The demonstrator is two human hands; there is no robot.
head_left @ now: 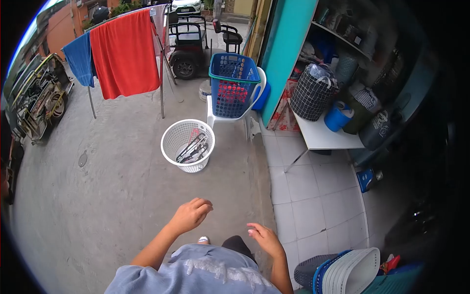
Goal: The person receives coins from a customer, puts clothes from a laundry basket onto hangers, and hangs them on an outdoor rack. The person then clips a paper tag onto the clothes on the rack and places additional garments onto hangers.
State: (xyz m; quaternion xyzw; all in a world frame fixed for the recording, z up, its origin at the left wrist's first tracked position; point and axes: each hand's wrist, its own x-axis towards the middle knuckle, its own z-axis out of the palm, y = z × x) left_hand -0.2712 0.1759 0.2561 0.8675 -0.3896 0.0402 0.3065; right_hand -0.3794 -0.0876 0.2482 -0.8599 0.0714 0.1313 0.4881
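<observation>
My left hand (pixel 192 215) hovers over the concrete in front of my body, its fingers loosely bent and nothing seen in them. To its right is my right hand (pixel 265 239), fingers apart and holding nothing. Neither hand touches anything. Ahead of them a round white plastic basket (pixel 168 154) stands on the ground with several hangers (pixel 195 148), mostly black, inside. Just behind it, a blue laundry basket (pixel 234 73) with a green rim rests on a white plastic chair (pixel 211 116). Red and pink items show through its holes.
A red towel (pixel 126 54) and a blue cloth (pixel 79 61) hang on a rack at the left. At the right, a white table (pixel 333 137) carries a checked bag (pixel 313 93) and a blue bucket (pixel 339 117). Stacked baskets (pixel 350 269) stand low right. Parked vehicles are beyond.
</observation>
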